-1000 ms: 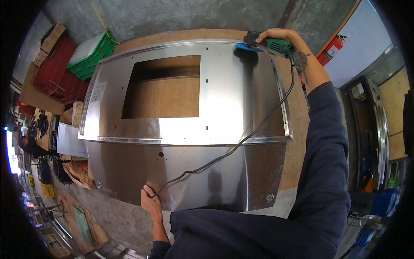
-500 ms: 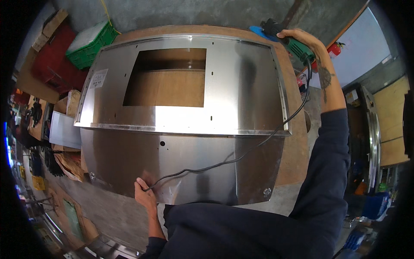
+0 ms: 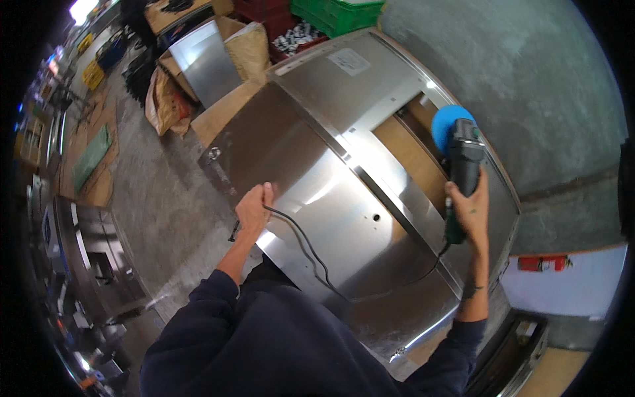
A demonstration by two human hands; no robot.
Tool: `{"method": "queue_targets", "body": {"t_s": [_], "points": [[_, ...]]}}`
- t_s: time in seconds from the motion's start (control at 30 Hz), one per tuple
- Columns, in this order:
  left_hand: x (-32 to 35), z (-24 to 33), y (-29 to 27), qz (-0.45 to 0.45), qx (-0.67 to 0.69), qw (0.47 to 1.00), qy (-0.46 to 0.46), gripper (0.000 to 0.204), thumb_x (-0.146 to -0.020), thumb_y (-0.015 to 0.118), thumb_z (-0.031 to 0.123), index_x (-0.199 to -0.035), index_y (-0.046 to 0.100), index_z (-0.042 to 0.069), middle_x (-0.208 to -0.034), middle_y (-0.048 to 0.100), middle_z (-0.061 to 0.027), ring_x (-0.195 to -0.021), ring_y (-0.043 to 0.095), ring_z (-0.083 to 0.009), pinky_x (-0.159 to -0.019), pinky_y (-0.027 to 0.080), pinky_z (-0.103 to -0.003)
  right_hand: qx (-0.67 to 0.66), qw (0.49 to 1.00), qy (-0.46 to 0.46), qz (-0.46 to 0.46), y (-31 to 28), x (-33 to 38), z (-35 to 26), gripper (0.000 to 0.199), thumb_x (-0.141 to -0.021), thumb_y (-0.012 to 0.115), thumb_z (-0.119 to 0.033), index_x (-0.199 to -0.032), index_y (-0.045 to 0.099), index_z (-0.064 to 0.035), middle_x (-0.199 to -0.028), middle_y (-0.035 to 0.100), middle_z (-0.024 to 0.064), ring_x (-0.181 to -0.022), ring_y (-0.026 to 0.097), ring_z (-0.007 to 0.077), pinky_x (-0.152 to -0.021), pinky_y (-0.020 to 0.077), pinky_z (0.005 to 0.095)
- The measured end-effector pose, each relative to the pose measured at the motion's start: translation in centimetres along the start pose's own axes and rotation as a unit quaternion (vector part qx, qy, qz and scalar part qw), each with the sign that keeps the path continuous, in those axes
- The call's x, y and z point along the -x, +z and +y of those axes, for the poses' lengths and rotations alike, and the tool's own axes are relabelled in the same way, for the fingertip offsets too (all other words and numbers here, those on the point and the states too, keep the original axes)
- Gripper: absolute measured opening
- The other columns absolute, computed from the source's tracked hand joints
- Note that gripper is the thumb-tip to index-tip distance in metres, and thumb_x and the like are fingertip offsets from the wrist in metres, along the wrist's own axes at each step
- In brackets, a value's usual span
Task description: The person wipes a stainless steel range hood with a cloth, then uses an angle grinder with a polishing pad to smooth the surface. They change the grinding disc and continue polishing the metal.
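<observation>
My right hand [image 3: 472,206] is wrapped round the body of an angle grinder [image 3: 465,153], dark with a green rear end. Its blue disc [image 3: 447,126] is over the far side of the shiny metal panel [image 3: 317,188], by the rectangular cutout. At the panel's near left edge, my left hand [image 3: 253,210] is closed on the black power cord [image 3: 297,228]. The cord loops over the metal to the grinder's rear. A short end of it, or a plug, hangs below my left hand; I cannot tell which.
A wooden tabletop [image 3: 228,119] shows beneath the panel. Behind stand a green crate [image 3: 334,18], a tan sack [image 3: 248,51] and a leaning metal sheet [image 3: 206,63]. The concrete wall [image 3: 522,86] runs along the far right; a red fire extinguisher [image 3: 544,263] lies beyond.
My view has turned to the left. The grinder has come in from beyond the far right corner to over the panel. My left hand still grips the cord near the panel's edge.
</observation>
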State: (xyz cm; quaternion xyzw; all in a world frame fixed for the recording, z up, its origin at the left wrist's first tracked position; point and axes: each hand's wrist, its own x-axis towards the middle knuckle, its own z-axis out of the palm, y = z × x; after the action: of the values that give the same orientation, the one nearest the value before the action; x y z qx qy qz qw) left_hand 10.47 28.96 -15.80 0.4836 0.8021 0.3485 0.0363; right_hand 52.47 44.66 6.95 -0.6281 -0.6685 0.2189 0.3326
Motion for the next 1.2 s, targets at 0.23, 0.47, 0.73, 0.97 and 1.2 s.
{"method": "queue_targets", "body": {"t_s": [0.23,0.47,0.73,0.97,1.2], "points": [[-0.6,-1.7,1.7,0.079,0.032,0.988,0.125,0.026,-0.093,0.071,0.018,-0.074,0.056,0.008,-0.070,0.060,-0.0094,-0.064,0.063,-0.0291,-0.058,0.050,-0.042,0.038,0.988,-0.116,-0.095,16.0,-3.4,-12.0,0.085,-0.081,0.075,-0.027,-0.153,0.040,0.0006,-0.127,0.064,0.0306,-0.109,0.070,0.0397,-0.094,0.0535,0.0475],[-1.0,-2.1,1.2,0.042,0.059,0.989,0.126,0.027,-0.092,0.071,0.015,-0.073,0.055,0.007,-0.068,0.060,-0.0092,-0.062,0.063,-0.0264,-0.057,0.052,-0.038,0.082,0.978,-0.154,-0.115,23.0,-6.8,-17.5,0.087,-0.081,0.074,-0.032,-0.153,0.039,0.0023,-0.133,0.061,0.0331,-0.116,0.067,0.0444,-0.098,0.0521,0.0489],[-1.2,-1.8,1.0,0.050,0.066,0.987,0.140,0.028,-0.091,0.073,0.014,-0.070,0.054,0.009,-0.064,0.056,-0.0066,-0.059,0.061,-0.0241,-0.056,0.050,-0.038,0.128,0.960,-0.220,-0.120,25.9,-8.9,-17.2,0.091,-0.081,0.075,-0.032,-0.156,0.033,-0.0009,-0.135,0.059,0.0310,-0.112,0.067,0.0466,-0.093,0.0545,0.0518],[-1.3,-1.9,0.8,0.046,0.071,0.987,0.137,0.028,-0.090,0.073,0.014,-0.070,0.054,0.009,-0.066,0.058,-0.0063,-0.060,0.061,-0.0240,-0.057,0.051,-0.037,0.151,0.959,-0.186,-0.151,26.3,-8.3,-18.7,0.087,-0.079,0.075,-0.028,-0.154,0.038,-0.0039,-0.136,0.060,0.0301,-0.114,0.067,0.0456,-0.097,0.0534,0.0507],[-1.2,-2.0,0.9,0.037,0.068,0.987,0.142,0.027,-0.091,0.072,0.013,-0.071,0.054,0.010,-0.067,0.058,-0.0060,-0.061,0.061,-0.0242,-0.058,0.050,-0.037,0.161,0.956,-0.178,-0.166,26.6,-8.4,-18.8,0.088,-0.079,0.076,-0.029,-0.155,0.037,-0.0043,-0.135,0.060,0.0313,-0.113,0.067,0.0459,-0.095,0.0545,0.0503]]}}
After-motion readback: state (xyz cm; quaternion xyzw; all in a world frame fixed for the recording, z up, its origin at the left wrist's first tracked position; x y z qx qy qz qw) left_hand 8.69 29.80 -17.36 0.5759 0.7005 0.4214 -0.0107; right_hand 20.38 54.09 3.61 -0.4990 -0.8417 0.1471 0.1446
